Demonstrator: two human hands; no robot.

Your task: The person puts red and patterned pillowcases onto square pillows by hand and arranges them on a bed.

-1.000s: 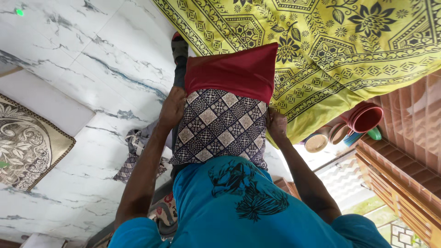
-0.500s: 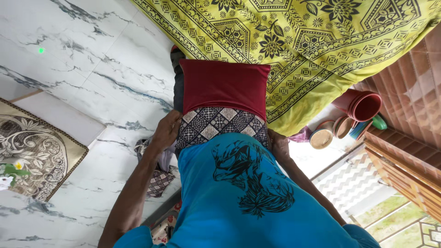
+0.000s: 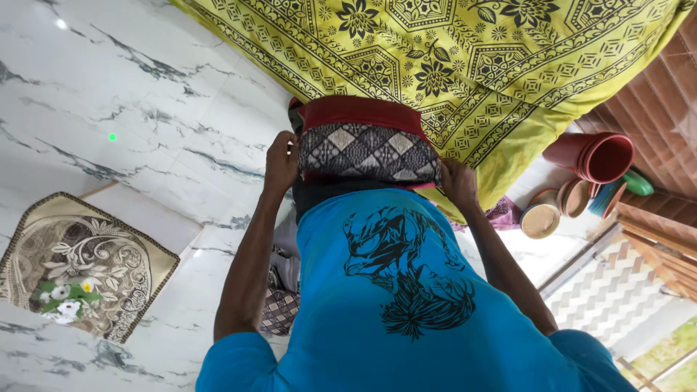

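1. Marble-look white floor tiles (image 3: 123, 80) with grey veins fill the space to the left of the pillow (image 3: 367, 141) you hold; they are the biggest surface in view.
2. Yellow bedsheet (image 3: 465, 65) with a black floral and geometric print lies just beyond the pillow, its edge drooping down to the pillow's right.
3. Your turquoise shirt (image 3: 392, 305) with a black print sits directly below the pillow, touching its lower edge.
4. Red at its far end and covered in a black-and-white diamond-patterned case on the near part, the pillow rests against your chest at the sheet's border.
5. Beige mat (image 3: 83, 272) with swirling ornament and small white flowers lies well to the left of the pillow, lower in view.
6. Stacked reddish plastic tubs (image 3: 592, 156) stand to the right of the pillow, with small round bowls (image 3: 552, 210) just below them.
7. Crumpled patterned cloth (image 3: 279, 305) lies on the floor below the pillow, beside your left forearm.
8. Your left hand (image 3: 282, 161) is curled on the pillow's left edge, fingers pinching the case.
9. Your right hand (image 3: 459, 183) clutches the right edge the same way; its fingertips are tucked out of sight.
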